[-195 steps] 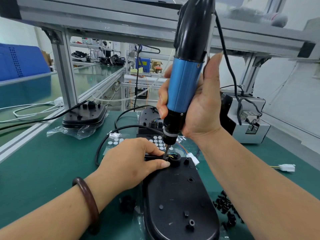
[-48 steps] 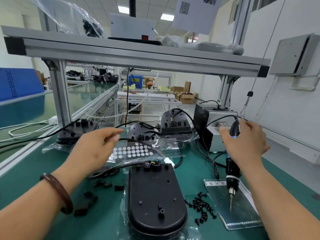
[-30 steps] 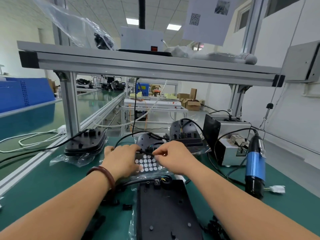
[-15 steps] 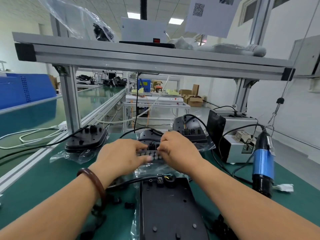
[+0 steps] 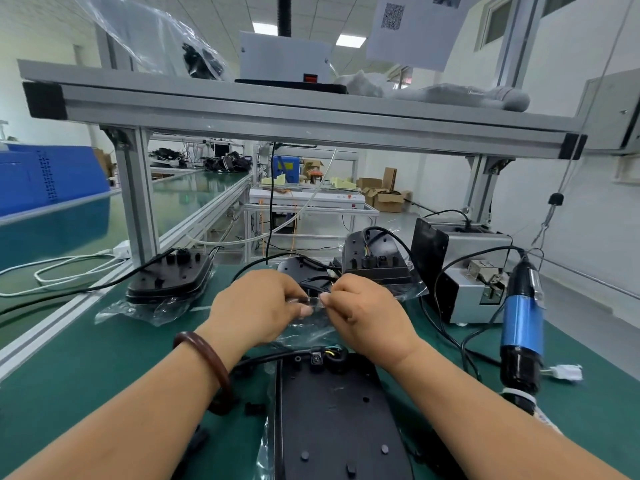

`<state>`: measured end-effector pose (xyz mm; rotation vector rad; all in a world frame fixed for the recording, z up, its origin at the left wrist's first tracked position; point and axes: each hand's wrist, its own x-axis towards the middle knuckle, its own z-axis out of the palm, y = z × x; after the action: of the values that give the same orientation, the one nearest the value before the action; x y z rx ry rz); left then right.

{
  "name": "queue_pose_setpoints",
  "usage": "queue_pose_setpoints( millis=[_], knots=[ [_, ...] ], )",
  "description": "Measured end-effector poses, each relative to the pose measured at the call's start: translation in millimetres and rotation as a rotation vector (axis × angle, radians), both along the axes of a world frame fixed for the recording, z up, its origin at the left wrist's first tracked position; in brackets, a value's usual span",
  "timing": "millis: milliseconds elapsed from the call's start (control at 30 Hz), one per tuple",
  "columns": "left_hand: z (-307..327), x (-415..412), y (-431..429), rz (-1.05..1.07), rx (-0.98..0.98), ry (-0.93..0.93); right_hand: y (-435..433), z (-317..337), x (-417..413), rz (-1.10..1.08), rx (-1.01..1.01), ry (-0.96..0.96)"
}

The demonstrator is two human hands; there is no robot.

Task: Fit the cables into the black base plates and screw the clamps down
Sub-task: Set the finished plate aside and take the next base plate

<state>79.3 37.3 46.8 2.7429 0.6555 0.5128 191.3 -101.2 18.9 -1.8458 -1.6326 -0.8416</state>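
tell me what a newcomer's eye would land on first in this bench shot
First, the left hand and right hand at the centre, pinching a clear plastic bag between them above the green bench. Just below them lies a long black base plate with a cable at its far end. At the right, a blue electric screwdriver is upright with no hand on it.

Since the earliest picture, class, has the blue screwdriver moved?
Yes: the blue screwdriver left the near base plate and now hangs to the right, beside the grey box.
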Motion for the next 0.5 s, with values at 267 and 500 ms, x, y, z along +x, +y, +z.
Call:
queue_pose_setpoints(
  millis=[267, 500],
  knots=[
    [-12.9, -3.7, -12.2, 0.092, 0.102, -0.151, -5.9, 14.1, -9.5, 0.136, -0.102, 0.277],
    [-13.5, -4.9, -18.2, 0.117, 0.199, -0.265, 3.8, 15.8, -16.2, 0.004, -0.141, 0.398]
  ],
)
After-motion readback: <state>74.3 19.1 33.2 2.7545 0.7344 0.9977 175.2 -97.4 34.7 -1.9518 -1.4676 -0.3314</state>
